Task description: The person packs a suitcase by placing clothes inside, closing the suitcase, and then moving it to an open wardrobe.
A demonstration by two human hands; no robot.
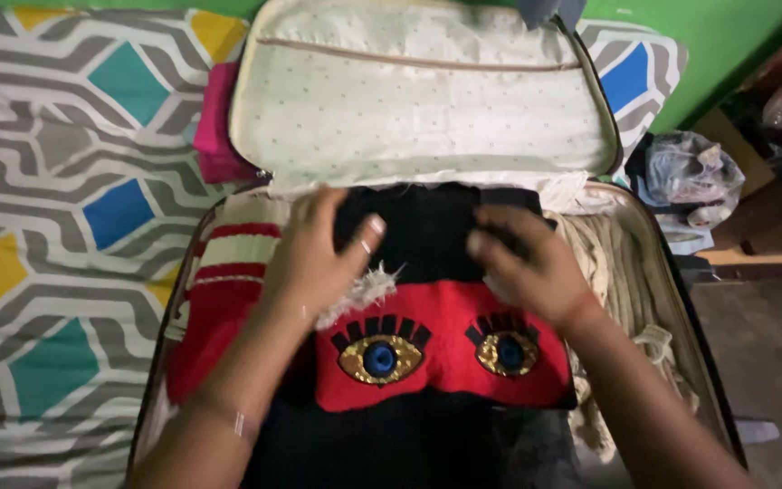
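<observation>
Biggest thing I've got in view is the bedspread, grey zigzags with teal, blue and yellow diamonds, running off the left edge. On it sits the open suitcase; its lid is flipped back, pale dotted lining with a zip line across, top cut off by the frame. The case's near end drops out of the bottom of the shot, so I can't see how full it really is.

Lying on top of the packed stuff is a black-and-red garment with two sequinned gold-and-blue eyes on the red band. Left of it, a red and cream striped knit; right of it, a cream rope-like fabric, mostly tucked under.

My left hand is flat on the garment's upper left, fingers spread. My right hand is pressed on the upper right, a bit blurred, so I can't tell if it's pinching cloth. The hands are apart, neither visibly clamped on anything.

A pink folded cloth peeks out behind the lid. A crumpled plastic bag sits on the right, dim and hard to read.
</observation>
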